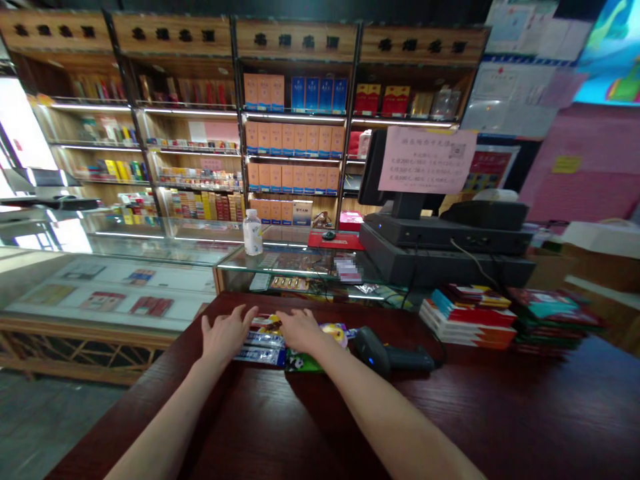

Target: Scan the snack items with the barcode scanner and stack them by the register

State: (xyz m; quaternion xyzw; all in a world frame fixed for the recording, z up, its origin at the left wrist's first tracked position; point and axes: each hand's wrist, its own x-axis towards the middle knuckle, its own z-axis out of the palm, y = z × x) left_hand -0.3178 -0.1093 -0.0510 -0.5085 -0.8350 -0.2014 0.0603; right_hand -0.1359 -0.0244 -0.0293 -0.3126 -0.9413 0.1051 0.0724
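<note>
My left hand and my right hand lie flat, side by side, on the dark red counter. The fingers on both hands are open and spread wide, and they are not gripping anything. Right under the fingers is a small pile of snack packets: some long blue and white ones, a yellow one, and a green packet with a panda. My hands seem to be laid this way to keep the packets together in one spot, but I can't be sure. Just to the right of my right fingers, a black barcode scanner lies on the counter with its cord running back. Far past the fingers stands a glass case with a water bottle on top and a red mat near it. Farther right of the fingers are piles of red and white boxes, and behind them is a black till with a pink paper sign on its screen. The scanner is the only thing close enough to bump my right hand.
</note>
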